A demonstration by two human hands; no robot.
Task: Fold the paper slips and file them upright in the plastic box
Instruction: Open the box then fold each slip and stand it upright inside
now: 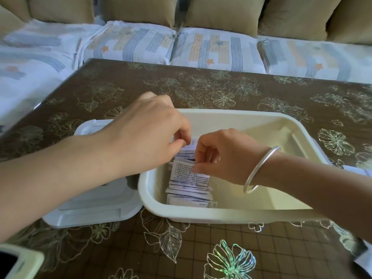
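A cream plastic box (251,215) stands on the table in front of me. Several folded paper slips (189,191) stand in a row against its left wall. My left hand (145,135) reaches over the box's left rim, its fingertips pinching the top of the slips at the far end of the row. My right hand (221,156), a silver bangle on its wrist, is inside the box and pinches the upper edge of a printed folded slip (188,174) in the middle of the row. The box's right part holds nothing.
The box's white lid (94,206) lies flat to the left, touching the box. A brown flowered cloth (221,89) covers the table. A device's corner (18,262) shows at the bottom left. More paper (356,168) lies at the right edge. A sofa stands behind.
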